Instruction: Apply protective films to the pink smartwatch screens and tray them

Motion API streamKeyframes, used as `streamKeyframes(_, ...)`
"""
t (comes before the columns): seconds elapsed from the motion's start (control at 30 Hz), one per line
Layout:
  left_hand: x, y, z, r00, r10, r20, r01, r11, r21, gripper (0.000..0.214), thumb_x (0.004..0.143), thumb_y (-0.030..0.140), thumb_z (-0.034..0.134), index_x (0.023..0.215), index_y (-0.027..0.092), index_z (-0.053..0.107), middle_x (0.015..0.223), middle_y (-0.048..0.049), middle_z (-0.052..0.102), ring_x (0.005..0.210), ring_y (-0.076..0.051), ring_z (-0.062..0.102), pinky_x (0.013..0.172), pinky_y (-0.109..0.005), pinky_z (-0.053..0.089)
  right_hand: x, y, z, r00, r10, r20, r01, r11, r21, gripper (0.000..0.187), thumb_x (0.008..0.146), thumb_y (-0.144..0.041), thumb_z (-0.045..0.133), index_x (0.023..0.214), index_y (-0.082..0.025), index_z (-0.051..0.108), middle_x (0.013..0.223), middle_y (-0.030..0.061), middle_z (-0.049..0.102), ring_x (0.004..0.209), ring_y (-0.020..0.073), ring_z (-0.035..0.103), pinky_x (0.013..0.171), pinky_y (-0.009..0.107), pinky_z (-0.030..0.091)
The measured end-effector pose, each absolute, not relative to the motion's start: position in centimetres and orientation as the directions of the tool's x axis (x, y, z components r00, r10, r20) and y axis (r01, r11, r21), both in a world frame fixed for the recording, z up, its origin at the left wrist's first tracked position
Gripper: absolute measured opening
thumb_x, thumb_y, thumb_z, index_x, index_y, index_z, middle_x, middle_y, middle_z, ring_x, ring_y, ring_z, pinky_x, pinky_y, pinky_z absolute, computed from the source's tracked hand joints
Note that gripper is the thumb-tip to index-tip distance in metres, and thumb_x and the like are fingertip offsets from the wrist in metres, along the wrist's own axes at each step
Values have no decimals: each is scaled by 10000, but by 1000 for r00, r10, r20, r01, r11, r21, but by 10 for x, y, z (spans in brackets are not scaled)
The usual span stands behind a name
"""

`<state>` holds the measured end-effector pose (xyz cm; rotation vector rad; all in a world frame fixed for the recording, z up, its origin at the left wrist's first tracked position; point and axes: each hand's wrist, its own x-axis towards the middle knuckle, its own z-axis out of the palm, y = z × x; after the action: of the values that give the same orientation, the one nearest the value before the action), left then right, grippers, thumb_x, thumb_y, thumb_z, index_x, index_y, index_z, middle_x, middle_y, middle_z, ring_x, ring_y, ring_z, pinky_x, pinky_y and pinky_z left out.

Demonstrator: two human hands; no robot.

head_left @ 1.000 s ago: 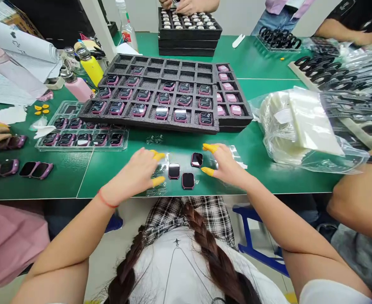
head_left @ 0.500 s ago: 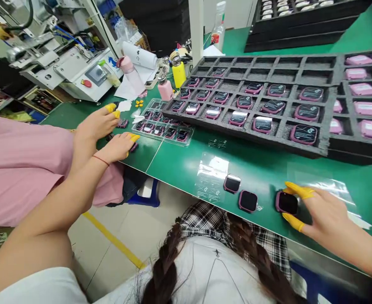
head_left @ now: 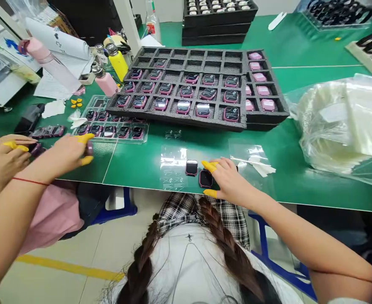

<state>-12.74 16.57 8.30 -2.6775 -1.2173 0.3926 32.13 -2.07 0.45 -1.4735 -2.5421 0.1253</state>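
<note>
My left hand (head_left: 64, 156), with yellow finger cots and a red string at the wrist, pinches a purple smartwatch (head_left: 89, 147) on edge between finger and thumb. My right hand (head_left: 227, 179), also in yellow finger cots, has finger and thumb at opposite edges of a dark-screened smartwatch (head_left: 206, 179) lying on the green table. Just left of it lies another smartwatch (head_left: 191, 167). A dark edge behind my right hand is mostly hidden. Clear printed film sheets (head_left: 173, 169) lie beside these watches.
A black foam tray (head_left: 170, 116) of watches stands behind, with a clear plastic tray (head_left: 132, 140) to its left. A co-worker's hand (head_left: 10, 154) is close to my left hand. Bagged film (head_left: 341, 122) sits at the right; bottles (head_left: 118, 63) stand at the back left.
The view has swung to the right. My right hand has moved left along the table, from the rightmost smartwatch to the middle one. My left hand now shows a raised watch.
</note>
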Motion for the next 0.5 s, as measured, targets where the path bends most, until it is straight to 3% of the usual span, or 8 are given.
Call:
streamKeyframes(0.07,-74,148,81,713,677,-185,625,-732,-271,121,876,213,520,873,112,587,1055,-137,667,796,-228,620,989,-512,431,321,-17,-1,-465,874,143,860,484,-164,586,843,-332,653,1334,-81,455,1137,167,622,1141,320,527,1099,545,320)
streamKeyframes(0.17,12,120,70,832,504,-233,467,-862,-196,125,905,184,507,926,142,623,939,-74,686,865,-214,630,1137,-500,294,328,-8,-1,-405,904,137,893,423,-154,520,828,-297,640,1278,-75,508,1041,147,629,1065,315,540,1084,546,335)
streamKeyframes(0.27,75,99,59,889,392,-237,368,-919,-141,238,877,123,541,1103,125,615,849,-57,681,848,-217,639,1142,-503,280,331,1,4,-376,920,113,910,389,-143,518,819,-318,651,1264,-88,517,1041,149,626,1084,329,528,1074,560,338)
streamKeyframes(0.37,101,87,57,902,372,-219,351,-927,-129,328,877,114,555,1204,96,574,891,-95,687,881,-251,648,1126,-535,278,319,7,8,-431,890,149,883,450,-133,568,818,-379,672,1284,-105,497,1175,180,601,1206,349,476,1102,569,304)
streamKeyframes(0.5,75,88,66,856,470,-215,451,-882,-135,398,897,290,610,1250,119,544,1059,-118,670,1025,-278,617,1120,-485,290,298,16,16,-522,811,264,821,562,-104,532,847,-359,665,1275,-95,491,1165,178,608,1213,340,477,1078,542,337)
